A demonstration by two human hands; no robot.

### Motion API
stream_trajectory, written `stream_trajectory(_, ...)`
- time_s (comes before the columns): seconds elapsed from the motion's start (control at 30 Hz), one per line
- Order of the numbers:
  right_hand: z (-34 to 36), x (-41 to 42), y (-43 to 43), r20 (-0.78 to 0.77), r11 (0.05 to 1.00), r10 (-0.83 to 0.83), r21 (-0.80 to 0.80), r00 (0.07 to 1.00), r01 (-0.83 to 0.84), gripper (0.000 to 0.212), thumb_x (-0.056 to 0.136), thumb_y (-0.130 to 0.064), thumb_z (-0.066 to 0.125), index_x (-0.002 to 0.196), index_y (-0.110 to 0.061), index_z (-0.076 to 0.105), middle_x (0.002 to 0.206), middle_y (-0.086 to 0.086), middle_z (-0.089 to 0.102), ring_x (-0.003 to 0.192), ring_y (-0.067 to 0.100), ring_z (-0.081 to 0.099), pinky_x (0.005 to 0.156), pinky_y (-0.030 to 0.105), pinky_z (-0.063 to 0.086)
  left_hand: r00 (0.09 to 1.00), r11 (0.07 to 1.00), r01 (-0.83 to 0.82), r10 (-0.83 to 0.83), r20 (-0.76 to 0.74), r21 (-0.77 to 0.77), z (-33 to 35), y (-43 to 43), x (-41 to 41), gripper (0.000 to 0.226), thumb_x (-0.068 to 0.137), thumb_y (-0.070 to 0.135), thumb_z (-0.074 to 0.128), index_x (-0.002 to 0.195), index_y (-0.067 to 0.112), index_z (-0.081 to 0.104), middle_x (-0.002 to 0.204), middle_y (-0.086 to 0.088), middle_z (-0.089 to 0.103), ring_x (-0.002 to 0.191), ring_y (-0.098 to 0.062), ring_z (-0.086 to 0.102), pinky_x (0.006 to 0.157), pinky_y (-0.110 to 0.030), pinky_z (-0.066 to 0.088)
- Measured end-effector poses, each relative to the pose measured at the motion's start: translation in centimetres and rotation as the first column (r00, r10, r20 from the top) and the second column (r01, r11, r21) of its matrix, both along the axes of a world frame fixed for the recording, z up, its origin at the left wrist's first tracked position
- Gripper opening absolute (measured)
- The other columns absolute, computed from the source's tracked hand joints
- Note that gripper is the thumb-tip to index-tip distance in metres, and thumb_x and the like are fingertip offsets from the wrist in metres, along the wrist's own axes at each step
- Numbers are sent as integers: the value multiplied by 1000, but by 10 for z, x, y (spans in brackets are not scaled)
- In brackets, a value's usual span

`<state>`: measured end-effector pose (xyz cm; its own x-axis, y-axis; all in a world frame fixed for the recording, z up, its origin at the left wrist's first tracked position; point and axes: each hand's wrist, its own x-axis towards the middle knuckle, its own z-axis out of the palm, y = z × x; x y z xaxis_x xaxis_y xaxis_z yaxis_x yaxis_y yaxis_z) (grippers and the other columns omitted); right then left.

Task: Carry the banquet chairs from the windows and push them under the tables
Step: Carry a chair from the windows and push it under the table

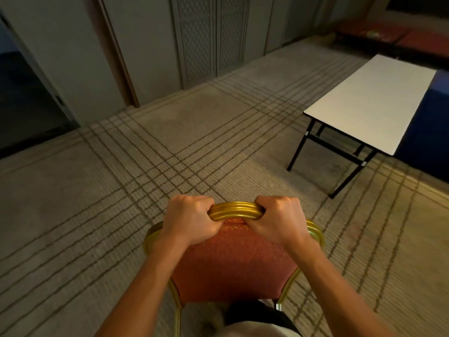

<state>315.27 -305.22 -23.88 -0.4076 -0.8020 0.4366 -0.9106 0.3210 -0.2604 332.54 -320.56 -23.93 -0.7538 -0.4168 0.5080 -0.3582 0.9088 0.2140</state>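
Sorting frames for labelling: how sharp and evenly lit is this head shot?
Head view: the left hand, right hand and the chair's gold rail are sharp; the carpet smears toward the left and bottom edges; wide-angle bowing tilts the wall; light is dim and warm, the white tabletop brightest, the doorway dark.

One banquet chair [233,263], one white table [369,103], two hands, left hand [189,221], right hand [279,221]

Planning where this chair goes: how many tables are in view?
1 for sure: the white-topped table, ahead on the right, on black folding legs. The blue-covered shape beside it, at the frame's right edge, may be another table; I cannot tell.
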Motion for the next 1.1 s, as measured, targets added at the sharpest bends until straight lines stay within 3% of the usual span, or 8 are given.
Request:
stream_trajectory(0.1, -8, -37, -42, 19, 1000, 3, -26, 1000, -3, 39, 79, -50, 69, 58, -21, 54, 50, -7, 54, 45, 20, 54, 49, 31, 45, 1000, 1000, 16, -17, 21, 5, -5, -45, -40, 33, 68, 44, 75, 54, 19, 56, 51, 3, 55, 47, -23, 58, 49, -27, 35)
stream_trajectory(0.3, -29, -137, -149, 14, 997, 33, -65, 999, -32, 33, 74, -52, 55, 58, -25, 46, 50, -6, 56, 46, 21, 57, 50, 28, 39, 997, 997, 75, -74, 33, -30, -20, -153, -139, 33, 73, 44, 66, 54, 19, 55, 53, 2, 56, 48, -24, 57, 46, -29, 37)
stream_trajectory(0.47, -23, -226, -232, 42, 999, 30, -17, 999, -29, 35, 75, -51, 66, 60, -24, 49, 51, -5, 57, 48, 22, 58, 51, 29, 42, 997, 997, 67, -65, 45, -48, -8, -235, -225, 35, 73, 45, 64, 53, 19, 53, 52, 2, 56, 47, -24, 58, 45, -30, 39)
stream_trajectory(0.57, -13, -269, -268, 44, 998, 34, -45, 998, -32, 34, 73, -51, 62, 59, -25, 45, 50, -5, 57, 47, 24, 58, 51, 28, 40, 996, 996, 86, -85, 35, -33, 2, -273, -270, 37, 76, 45, 65, 53, 18, 53, 53, 0, 57, 48, -27, 58, 45, -32, 41)
stream_trajectory(0.77, -13, -351, -349, 48, 998, 7, -62, 999, -4, 36, 75, -54, 60, 59, -21, 56, 50, -7, 56, 44, 21, 57, 47, 30, 45, 990, 992, 128, -127, 61, -9, 0, -361, -359, 35, 74, 43, 67, 53, 18, 52, 53, 1, 56, 48, -26, 58, 45, -31, 39)
stream_trajectory(0.9, -20, -405, -415, 20, 999, -43, -22, 999, 44, 38, 75, -53, 65, 59, -20, 54, 50, -6, 56, 45, 23, 57, 48, 32, 47, 990, 990, 140, -140, 30, -2, -15, -430, -419, 35, 71, 40, 72, 52, 18, 52, 53, 0, 57, 48, -27, 59, 46, -31, 39)
stream_trajectory(1.1, -21, -484, -511, -2, 990, -139, 0, 990, 139, 33, 73, -46, 74, 60, -21, 56, 51, -7, 58, 45, 22, 58, 49, 29, 43, 971, 970, 238, -238, 0, 57, -22, -542, -515, 34, 72, 41, 64, 53, 17, 52, 52, 0, 56, 48, -29, 57, 46, -31, 40)
